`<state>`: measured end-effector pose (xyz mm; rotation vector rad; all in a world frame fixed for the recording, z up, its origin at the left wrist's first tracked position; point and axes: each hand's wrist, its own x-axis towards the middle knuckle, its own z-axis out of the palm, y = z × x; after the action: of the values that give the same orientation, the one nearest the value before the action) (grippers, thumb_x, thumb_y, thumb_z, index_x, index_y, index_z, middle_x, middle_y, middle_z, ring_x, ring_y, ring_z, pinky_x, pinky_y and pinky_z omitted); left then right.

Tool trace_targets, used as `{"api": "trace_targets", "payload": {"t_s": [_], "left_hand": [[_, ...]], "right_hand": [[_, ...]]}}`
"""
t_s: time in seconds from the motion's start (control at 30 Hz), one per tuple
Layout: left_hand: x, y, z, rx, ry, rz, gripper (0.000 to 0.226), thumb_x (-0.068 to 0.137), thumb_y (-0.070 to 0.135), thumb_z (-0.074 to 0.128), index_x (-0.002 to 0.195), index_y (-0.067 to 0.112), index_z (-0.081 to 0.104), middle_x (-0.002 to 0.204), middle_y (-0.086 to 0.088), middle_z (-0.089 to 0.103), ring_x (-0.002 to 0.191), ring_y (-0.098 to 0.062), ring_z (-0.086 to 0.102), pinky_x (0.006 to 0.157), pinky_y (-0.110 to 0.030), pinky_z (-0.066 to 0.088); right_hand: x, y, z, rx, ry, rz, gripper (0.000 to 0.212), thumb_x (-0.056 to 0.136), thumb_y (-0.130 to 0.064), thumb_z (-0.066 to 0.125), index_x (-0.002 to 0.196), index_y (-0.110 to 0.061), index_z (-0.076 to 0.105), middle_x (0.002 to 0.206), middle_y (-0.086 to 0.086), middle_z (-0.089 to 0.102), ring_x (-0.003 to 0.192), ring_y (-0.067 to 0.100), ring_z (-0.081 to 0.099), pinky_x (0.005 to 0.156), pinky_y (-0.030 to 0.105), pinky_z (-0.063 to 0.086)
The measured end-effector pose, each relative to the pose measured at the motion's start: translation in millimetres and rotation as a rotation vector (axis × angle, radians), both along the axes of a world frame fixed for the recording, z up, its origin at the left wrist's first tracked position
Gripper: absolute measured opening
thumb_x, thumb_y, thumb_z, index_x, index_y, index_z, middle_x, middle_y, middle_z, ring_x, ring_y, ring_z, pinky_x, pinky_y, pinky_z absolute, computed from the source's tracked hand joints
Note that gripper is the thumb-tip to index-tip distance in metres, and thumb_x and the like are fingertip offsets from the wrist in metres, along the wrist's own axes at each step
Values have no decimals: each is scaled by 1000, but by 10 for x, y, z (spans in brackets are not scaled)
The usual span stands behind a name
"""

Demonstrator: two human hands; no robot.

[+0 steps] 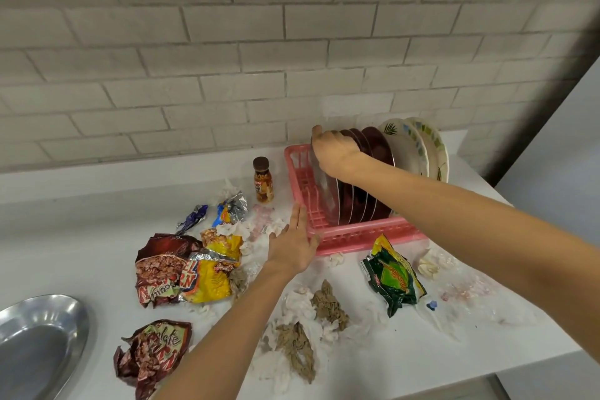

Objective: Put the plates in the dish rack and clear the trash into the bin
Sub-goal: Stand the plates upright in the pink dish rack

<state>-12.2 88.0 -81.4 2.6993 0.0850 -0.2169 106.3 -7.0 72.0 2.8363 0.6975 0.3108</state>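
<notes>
Okay, right hand (pixel 336 153) is at the pink dish rack (pixel 357 232), its grip curled over the top rim of a steel plate (pixel 326 201). That plate stands on edge at the left end of the row in the rack. Just right of it, dark maroon plates (pixel 378 146) stand upright, packed close. Two white patterned plates (pixel 412 148) lean at the rack's far right end.

Left hand (pixel 293 245) has its grip spread, fingers straight, lying against the rack's front-left corner and holding nothing.

Trash is all over the white counter (pixel 81 221):
- a maroon wrapper (pixel 160 269) touching a yellow wrapper (pixel 211 276), left of the left hand
- a second maroon wrapper (pixel 149 354) near the front edge
- a green wrapper (pixel 393 279) in front of the rack
- foil wrappers (pixel 227 209) near a small brown-capped bottle (pixel 263 183), which stands upright just left of the rack
- brown crumpled tissues (pixel 328 302) and white scraps between the forearms

A steel bowl (pixel 35 344) sits at the lower left.
</notes>
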Motion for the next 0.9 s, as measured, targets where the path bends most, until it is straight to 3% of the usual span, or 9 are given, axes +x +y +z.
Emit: {"api": "trace_targets", "payload": {"t_s": [0.17,0.77,0.9], "left_hand": [[14,0,-23,19,-8,4,74,100,54,29,155,23,-10,160,11,-24,126,-26,52,111,-61,21],[5,24,41,27,-12,-24,78,98,61,24,155,23,-13,159,11,-26,120,-28,57,110,-63,23],[14,76,76,19,-37,-63,77,99,57,31,156,21,-7,163,6,-15,135,-29,43,112,-62,21]], "right_hand": [[-6,-15,95,-81,-35,-42,39,85,4,58,123,-3,49,113,11,64,102,29,63,69,32,41],[-242,-131,226,15,-97,58,27,88,-11,55,115,-7,53,97,10,64,87,32,64,61,33,36],[-456,-158,158,117,-49,148,23,87,-11,53,109,-8,58,103,14,64,90,37,63,61,36,37]]}}
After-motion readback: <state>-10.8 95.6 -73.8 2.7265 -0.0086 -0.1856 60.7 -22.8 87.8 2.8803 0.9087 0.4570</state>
